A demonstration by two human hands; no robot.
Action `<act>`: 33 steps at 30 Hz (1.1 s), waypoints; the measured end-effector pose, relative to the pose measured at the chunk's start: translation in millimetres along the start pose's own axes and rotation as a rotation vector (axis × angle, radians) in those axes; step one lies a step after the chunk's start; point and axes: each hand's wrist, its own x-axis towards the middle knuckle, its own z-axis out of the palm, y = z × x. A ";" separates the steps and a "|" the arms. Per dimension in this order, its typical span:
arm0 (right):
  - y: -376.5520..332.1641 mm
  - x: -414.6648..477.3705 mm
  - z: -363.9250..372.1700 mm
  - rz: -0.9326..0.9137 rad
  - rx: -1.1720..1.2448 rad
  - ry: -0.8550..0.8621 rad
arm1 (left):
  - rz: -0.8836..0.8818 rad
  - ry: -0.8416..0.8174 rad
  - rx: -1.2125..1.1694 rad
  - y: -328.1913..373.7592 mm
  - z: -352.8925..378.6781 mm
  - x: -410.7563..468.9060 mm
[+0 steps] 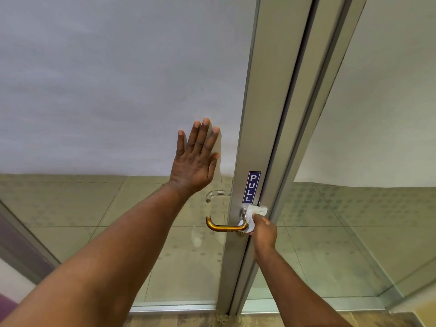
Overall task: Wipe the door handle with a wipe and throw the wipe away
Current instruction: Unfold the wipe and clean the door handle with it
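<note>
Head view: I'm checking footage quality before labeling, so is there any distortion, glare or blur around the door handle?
Head view: wide-angle distortion bows the door frame and the frosted band's lower edge; the door handle carries a warm orange sheen; the right hand and wipe look slightly soft; the left hand on the glass is sharp, with a faint shadow beside it.
</note>
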 end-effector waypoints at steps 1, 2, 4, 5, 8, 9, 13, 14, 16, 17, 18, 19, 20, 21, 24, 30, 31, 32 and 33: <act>0.2 -0.4 -0.3 -0.054 -0.063 -0.005 | 0.001 0.001 0.001 0.1 -0.3 0.0; 0.9 -0.9 -0.3 -0.120 -0.134 -0.014 | 0.001 0.002 0.004 0.1 -0.4 0.1; 2.2 -3.4 -1.2 -0.261 -0.273 -0.046 | -0.001 0.003 0.007 0.5 -0.8 0.1; 2.4 -4.7 -2.3 -0.333 -0.338 -0.065 | -0.001 0.003 0.009 0.7 -0.8 -0.1; 1.7 -7.6 -6.2 -0.494 -0.514 -0.136 | -0.003 0.003 0.012 0.6 -1.4 0.3; 1.4 -7.8 -8.2 -0.523 -0.554 -0.173 | -0.003 0.001 0.012 0.7 -1.6 0.2; -1.4 -6.8 -17.4 -0.705 -0.744 -0.316 | -0.001 -0.007 0.012 0.2 -1.7 0.6; -2.9 -6.0 -19.3 -0.768 -0.816 -0.340 | 0.000 -0.004 0.014 0.3 -1.4 0.5; -7.2 -4.2 -20.9 -0.886 -0.956 -0.380 | 0.000 -0.001 0.018 -0.3 -0.7 0.6; -10.2 -2.6 -21.6 -0.922 -1.023 -0.396 | 0.000 -0.001 0.016 -0.5 -0.4 0.6; -13.7 -1.0 -21.8 -0.933 -1.090 -0.410 | 0.000 0.000 0.015 -0.7 -0.1 0.6; -17.3 1.2 -22.1 -0.931 -1.159 -0.426 | -0.001 0.000 0.014 -0.7 -0.1 0.6; -20.4 2.8 -22.3 -0.934 -1.231 -0.442 | -0.002 -0.001 0.015 -0.9 -0.4 0.6; -23.2 4.4 -22.8 -0.948 -1.301 -0.453 | -0.001 -0.002 0.016 -1.0 -0.4 0.5; -27.4 9.9 -23.9 -1.027 -1.433 -0.469 | 0.001 -0.004 0.016 -1.1 -0.6 0.0; -29.2 14.6 -28.9 -1.167 -1.469 -0.486 | 0.001 -0.028 0.002 -0.4 -2.8 -0.3; -28.3 15.0 -29.4 -1.167 -1.473 -0.494 | 0.000 -0.032 -0.002 -0.2 -3.1 -0.3; -26.9 15.4 -29.7 -1.174 -1.478 -0.502 | 0.000 -0.035 -0.004 -0.3 -3.2 -0.3; -25.4 15.8 -29.8 -1.191 -1.486 -0.509 | -0.001 -0.037 -0.003 -0.4 -2.9 -0.5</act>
